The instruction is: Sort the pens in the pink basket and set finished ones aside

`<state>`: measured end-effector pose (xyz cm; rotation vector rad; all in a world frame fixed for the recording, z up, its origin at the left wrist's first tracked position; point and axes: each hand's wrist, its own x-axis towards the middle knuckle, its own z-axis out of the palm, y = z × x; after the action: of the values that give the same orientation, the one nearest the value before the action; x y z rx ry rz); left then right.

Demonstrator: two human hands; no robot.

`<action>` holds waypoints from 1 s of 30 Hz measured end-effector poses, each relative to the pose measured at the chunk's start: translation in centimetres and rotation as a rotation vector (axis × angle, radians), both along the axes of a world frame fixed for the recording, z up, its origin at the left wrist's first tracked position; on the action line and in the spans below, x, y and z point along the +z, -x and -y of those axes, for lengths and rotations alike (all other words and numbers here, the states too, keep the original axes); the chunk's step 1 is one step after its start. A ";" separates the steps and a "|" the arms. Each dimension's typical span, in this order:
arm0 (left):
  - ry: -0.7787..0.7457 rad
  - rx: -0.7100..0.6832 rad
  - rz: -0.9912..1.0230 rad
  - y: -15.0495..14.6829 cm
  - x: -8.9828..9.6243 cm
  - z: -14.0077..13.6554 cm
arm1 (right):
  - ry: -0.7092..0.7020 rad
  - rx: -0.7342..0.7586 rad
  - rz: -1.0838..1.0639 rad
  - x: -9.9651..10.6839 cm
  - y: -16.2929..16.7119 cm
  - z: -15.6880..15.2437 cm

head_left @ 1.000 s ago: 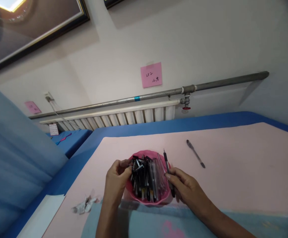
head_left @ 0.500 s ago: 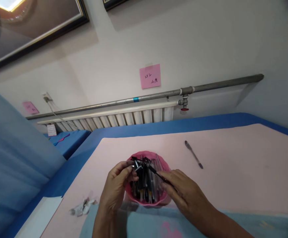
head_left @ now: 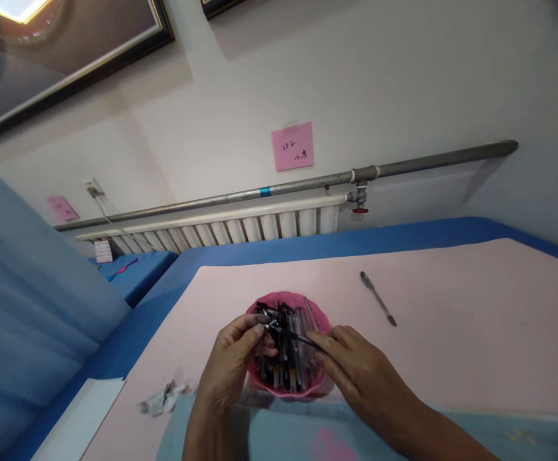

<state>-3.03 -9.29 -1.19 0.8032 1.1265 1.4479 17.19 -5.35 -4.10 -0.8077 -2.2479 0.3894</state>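
A long blue-covered table is running beneath the bowl, and a flat pale pink sheet is covering much of its top, probably as a plain working surface. A round pink bowl with a wavy rim is sitting close to the person, presumably so that both hands are reaching it easily. The right hand, at the bowl's right edge, is gripping with thumb and fingers closed; the left hand, over its left side, is pinching with fingertips nearly together. Inside the bowl, black and clear pen pieces are lying mostly side by side. Beyond it to the right, a clear-barrelled pen with dark ends is lying alone. Above the bowl, the right hand's slim black pen is slanting tip-first toward the left fingertips, seemingly for lining up with the small dark, shiny piece they are holding; whether the two are touching, I cannot tell.
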 end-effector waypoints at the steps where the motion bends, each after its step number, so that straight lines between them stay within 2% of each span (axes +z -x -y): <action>1: 0.000 -0.010 -0.009 0.0 -0.1 0.0 | 0.002 0.000 0.009 0.0 0.0 0.0; 9: -0.005 -0.007 -0.018 0.0 0.0 0.0 | -0.001 -0.011 0.026 -0.1 0.0 0.1; 17: 0.035 -0.052 -0.132 -0.1 -0.2 0.0 | -0.048 -0.020 0.070 -0.2 0.2 0.3; 23: 0.051 0.002 -0.089 -0.3 -0.2 -0.1 | 0.020 -0.008 0.043 -0.2 0.3 0.7; 30: 0.081 0.044 -0.101 -0.2 -0.4 -0.4 | -0.014 0.055 0.068 -0.1 0.5 0.9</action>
<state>-2.80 -8.93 -1.56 0.8063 1.2785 1.4016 16.69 -6.25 -4.19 -0.7637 -2.3374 0.3766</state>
